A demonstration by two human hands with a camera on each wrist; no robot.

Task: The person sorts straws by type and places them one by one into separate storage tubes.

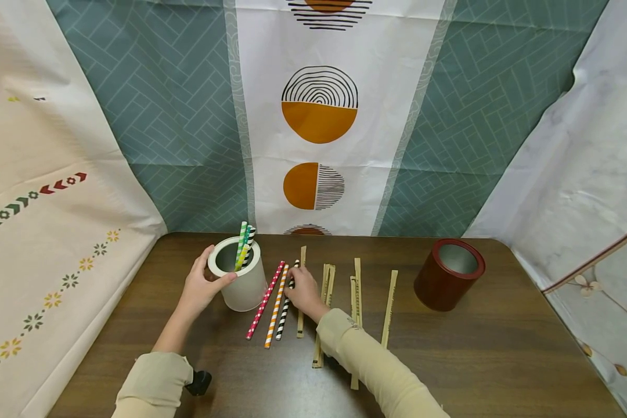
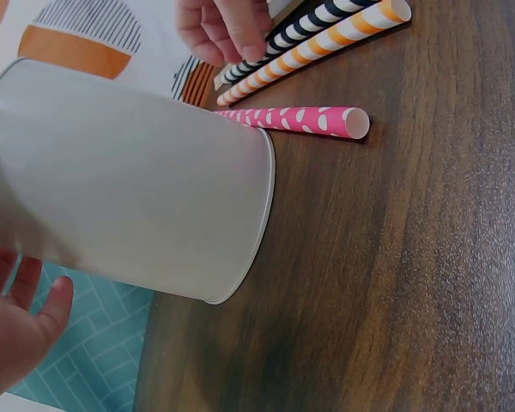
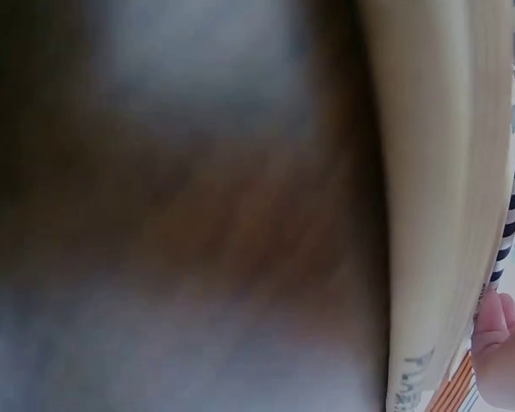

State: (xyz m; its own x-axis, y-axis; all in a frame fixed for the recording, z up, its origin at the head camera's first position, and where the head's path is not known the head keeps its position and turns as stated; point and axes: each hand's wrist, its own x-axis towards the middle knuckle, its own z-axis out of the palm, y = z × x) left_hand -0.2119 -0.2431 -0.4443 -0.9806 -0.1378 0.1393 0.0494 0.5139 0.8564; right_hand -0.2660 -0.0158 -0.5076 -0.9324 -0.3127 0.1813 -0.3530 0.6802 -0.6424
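Note:
My left hand (image 1: 201, 284) grips the white cylindrical cup (image 1: 244, 290) at its rim, thumb on the near side. Green-striped (image 1: 241, 235), yellow and black-striped paper straws stand in it, leaning right. Beside the cup lie a pink polka-dot straw (image 1: 265, 301), an orange-striped straw (image 1: 276, 307) and a black-and-white striped straw (image 1: 282, 319). With its fingertips, my right hand (image 1: 304, 291) pinches that black-and-white straw near its far end. In the left wrist view, the cup (image 2: 129, 180) fills the left half and the right fingers overlap the straw.
Several slim tan paper-wrapped sticks (image 1: 390, 305) lie right of the striped straws, some under the right forearm. A dark red cylindrical cup (image 1: 439, 284) stands at the right of the brown wooden table (image 1: 475, 360). Patterned cloth (image 1: 188, 116) hangs behind the table.

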